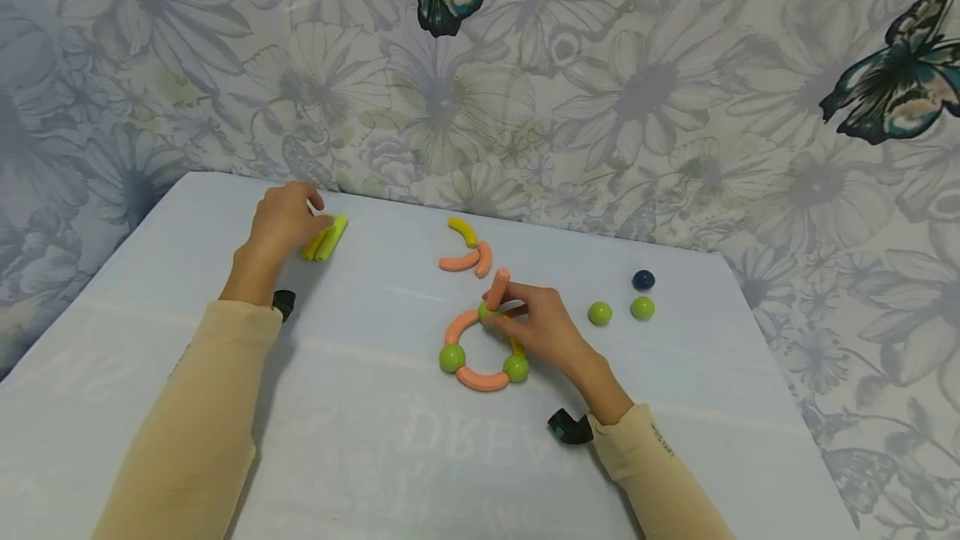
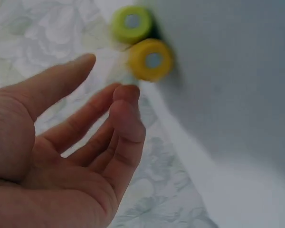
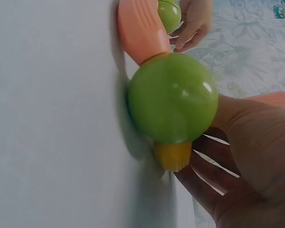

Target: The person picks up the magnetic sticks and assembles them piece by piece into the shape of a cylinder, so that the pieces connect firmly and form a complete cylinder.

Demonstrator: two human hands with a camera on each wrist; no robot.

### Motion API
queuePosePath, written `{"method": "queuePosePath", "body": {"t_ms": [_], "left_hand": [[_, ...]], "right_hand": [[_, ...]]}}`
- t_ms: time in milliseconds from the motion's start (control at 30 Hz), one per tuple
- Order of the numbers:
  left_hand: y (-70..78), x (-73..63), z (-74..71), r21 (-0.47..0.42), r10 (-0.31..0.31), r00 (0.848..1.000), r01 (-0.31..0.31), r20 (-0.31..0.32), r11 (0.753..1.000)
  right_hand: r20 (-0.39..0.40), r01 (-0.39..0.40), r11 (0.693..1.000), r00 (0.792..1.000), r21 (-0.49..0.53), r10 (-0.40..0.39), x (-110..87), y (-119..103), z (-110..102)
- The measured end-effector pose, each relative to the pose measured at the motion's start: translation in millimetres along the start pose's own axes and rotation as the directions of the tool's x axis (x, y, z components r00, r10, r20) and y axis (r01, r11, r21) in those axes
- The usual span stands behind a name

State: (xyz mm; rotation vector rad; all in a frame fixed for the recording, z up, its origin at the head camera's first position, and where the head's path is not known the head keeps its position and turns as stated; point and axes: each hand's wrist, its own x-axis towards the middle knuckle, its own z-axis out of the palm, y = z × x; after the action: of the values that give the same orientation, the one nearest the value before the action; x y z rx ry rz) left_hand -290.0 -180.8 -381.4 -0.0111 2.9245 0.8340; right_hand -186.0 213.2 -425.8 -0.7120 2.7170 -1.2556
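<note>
My left hand hovers by a yellow stick and a lime-green stick at the far left. In the left wrist view its fingers are loosely bent, apart from both sticks, whose ends show grey discs. My right hand pinches a green ball at the top of a ring. From that ball an orange stick stands up. Curved orange pieces, a yellow curved piece partly behind the hand, and green balls make up the ring. A ring ball fills the right wrist view.
Behind the ring lie a yellow curved piece and two orange curved pieces. Two green balls and a dark blue ball sit to the right. The white table ends at a flower-patterned wall.
</note>
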Motion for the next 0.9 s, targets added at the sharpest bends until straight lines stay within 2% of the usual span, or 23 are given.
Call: {"method": "queuePosePath", "body": {"t_ms": [100,233,400,533,633,700,800,900], "left_hand": [[-6.9,5.6,4.7,-0.001,-0.051,0.999,0.051,0.013,0.999],[-8.7,9.1,8.1,0.022,-0.076,0.997,0.076,0.028,0.997],[-11.8,7.3,5.5,0.055,-0.088,0.995,0.085,0.056,0.995],[-14.2,4.8,3.9,0.068,-0.123,0.990,0.119,0.065,0.991],[-13.2,3.8,3.8,0.056,-0.135,0.991,0.134,0.012,0.989],[-9.1,3.7,3.9,0.027,-0.117,0.992,0.119,-0.049,0.993],[1.2,3.1,2.9,-0.039,-0.060,0.989,0.055,-0.138,0.998],[15.2,1.2,1.1,-0.101,0.005,0.983,-0.024,-0.181,0.995]], "right_hand": [[0.030,-0.005,1.000,1.000,-0.017,0.006,-0.3,1.2,-0.2],[0.027,-0.007,0.999,1.000,-0.037,0.008,0.7,2.1,-0.4],[0.011,-0.023,0.999,1.000,-0.043,0.023,2.0,4.6,0.0],[-0.010,-0.036,0.999,0.999,-0.040,0.036,0.9,7.6,-0.7],[-0.025,-0.059,0.997,0.998,-0.042,0.058,0.1,9.2,-2.4],[-0.039,-0.075,0.996,0.997,-0.047,0.074,-0.2,10.9,-3.8],[-0.063,-0.086,0.995,0.995,-0.058,0.083,0.7,13.3,-6.2],[-0.089,-0.088,0.993,0.993,-0.073,0.081,1.8,16.2,-8.9]]}}
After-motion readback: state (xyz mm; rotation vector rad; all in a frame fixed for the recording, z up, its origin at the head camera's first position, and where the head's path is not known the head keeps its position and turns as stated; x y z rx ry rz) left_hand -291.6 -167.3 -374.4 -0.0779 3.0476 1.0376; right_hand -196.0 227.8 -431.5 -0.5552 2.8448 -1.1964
